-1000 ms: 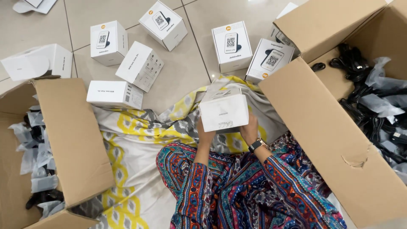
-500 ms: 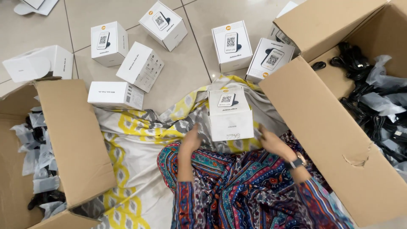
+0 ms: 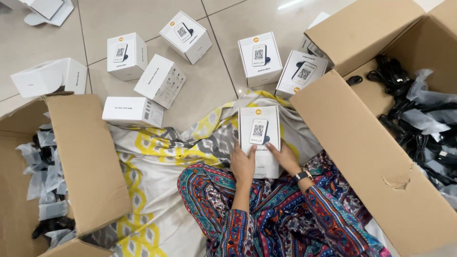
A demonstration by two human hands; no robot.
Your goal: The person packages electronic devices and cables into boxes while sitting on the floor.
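A white product box (image 3: 258, 128) with a picture of a small device on its face lies flat on the patterned cloth (image 3: 157, 162) in front of my lap. My left hand (image 3: 243, 164) rests on its lower left edge, fingers on the box. On the lower right edge sits my right hand (image 3: 285, 156), with a dark watch on that wrist. Both hands press on the box from the near side.
Several more white boxes (image 3: 126, 56) stand on the tiled floor beyond the cloth. A large cardboard carton (image 3: 362, 143) with black cables in plastic bags is at my right. Another open carton (image 3: 85, 157) with bagged items is at my left.
The box was held up in both hands, then turned face up and laid on the cloth. My hands came apart for a moment and now rest on its near edge.
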